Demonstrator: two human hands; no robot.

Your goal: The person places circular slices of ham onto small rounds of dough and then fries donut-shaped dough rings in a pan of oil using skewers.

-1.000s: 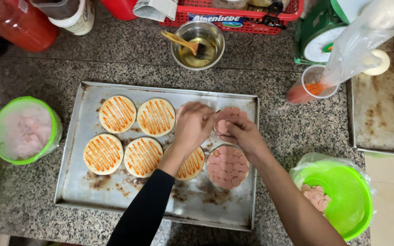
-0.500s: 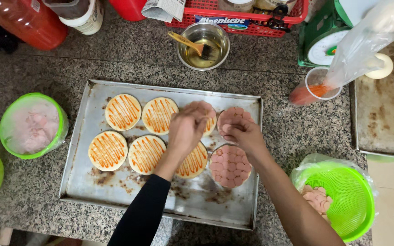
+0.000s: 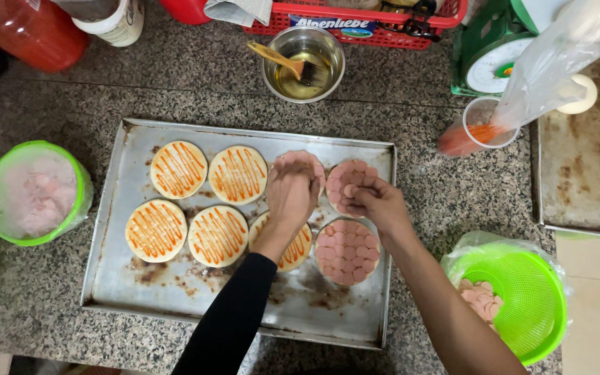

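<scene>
A metal baking tray [image 3: 133,292] on a granite counter carries several small round dough bases. Some bases [image 3: 179,169] are striped with orange-red sauce; one base [image 3: 346,251] is covered with pink sausage slices. My left hand [image 3: 292,191] lies palm down over a top-row base that bears pink slices [image 3: 300,159], fingers on it. My right hand [image 3: 376,201] rests at the lower right edge of another slice-covered base [image 3: 349,177], fingertips pinched on a pink slice. A sauce-striped base [image 3: 298,248] lies partly under my left wrist.
A green colander [image 3: 522,295] in a plastic bag holds pink slices at right. A green tub [image 3: 35,192] of pink meat stands left. Behind are a steel bowl with a brush [image 3: 303,62], a cup of sauce [image 3: 486,123], a scale [image 3: 496,64], a red basket and bottles.
Both hands stayed over the two top-right bases, shifting slightly. The left hand has settled flatter onto its base; more pink slices show there.
</scene>
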